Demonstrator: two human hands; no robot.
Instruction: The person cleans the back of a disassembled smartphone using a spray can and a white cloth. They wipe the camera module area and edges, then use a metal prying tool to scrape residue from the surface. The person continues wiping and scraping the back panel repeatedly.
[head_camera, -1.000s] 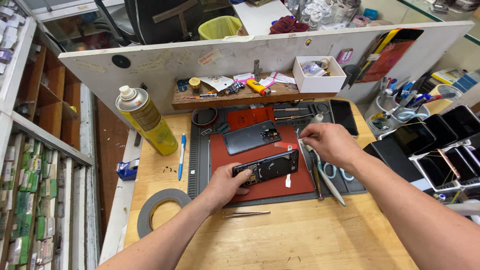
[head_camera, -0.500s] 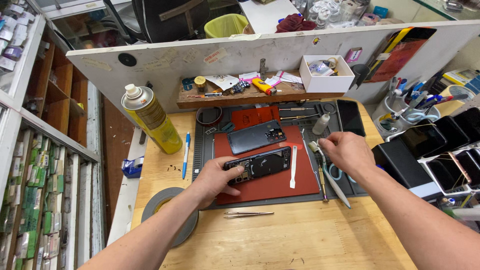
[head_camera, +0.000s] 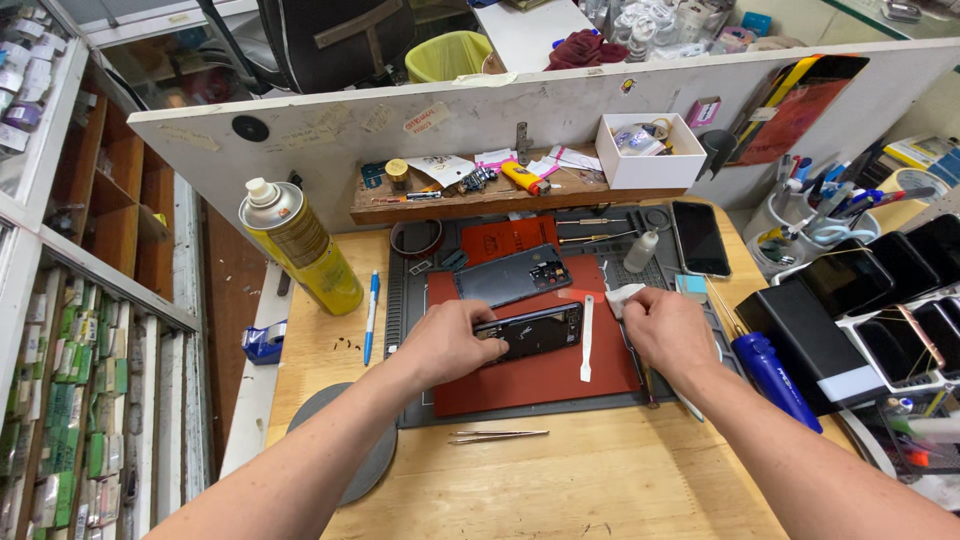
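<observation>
An opened black phone body (head_camera: 535, 330) lies on a red mat (head_camera: 540, 375) in the middle of the bench. My left hand (head_camera: 450, 345) grips its left end and holds it down. My right hand (head_camera: 668, 328) sits just to the right of it, fingers closed on a small white wipe (head_camera: 624, 297). A white plastic pry tool (head_camera: 586, 338) lies on the mat between the phone and my right hand. A grey phone back cover (head_camera: 515, 275) rests just beyond the phone.
A yellow spray can (head_camera: 300, 247) stands at the left, with a blue pen (head_camera: 371, 315) beside it. Tweezers (head_camera: 498, 435) lie in front of the mat. A blue-handled screwdriver (head_camera: 775, 375), a dark phone (head_camera: 699, 237), a small white bottle (head_camera: 641, 251) and a black box (head_camera: 810, 335) are at the right.
My right hand has moved left from the tools at the mat's right edge toward the phone and now holds a white wipe. My left hand stays on the phone.
</observation>
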